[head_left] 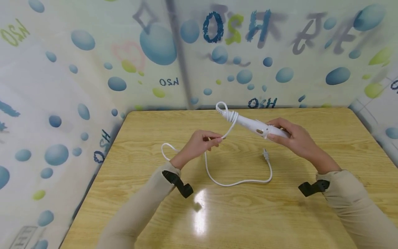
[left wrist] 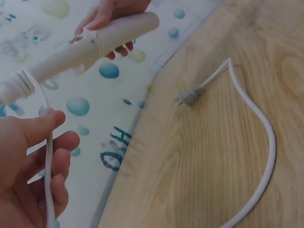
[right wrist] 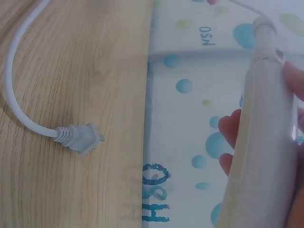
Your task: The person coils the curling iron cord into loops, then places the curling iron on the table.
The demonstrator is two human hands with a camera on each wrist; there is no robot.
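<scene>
A white wand-shaped electric appliance point(head_left: 250, 125) is held above the table, slanting down to the right in the head view. My right hand point(head_left: 300, 140) grips its right-hand end, thumb on the near side. Several turns of white power cord point(left wrist: 49, 156) wrap round the other end, close to the ribbed strain relief. My left hand point(head_left: 203, 143) pinches this cord between thumb and fingers, just below the wound turns. In the left wrist view the cord runs down across the curled fingers. Its free length lies on the table, ending in a two-pronged plug point(right wrist: 80, 138).
The wooden table point(head_left: 242, 218) bears only the loose cord, which bends in a curve in front of the hands. Behind and to the left stand pale walls point(head_left: 199, 69) with blue and green spots and lettering. Black wrist straps point(head_left: 178, 183) sit over the sleeves.
</scene>
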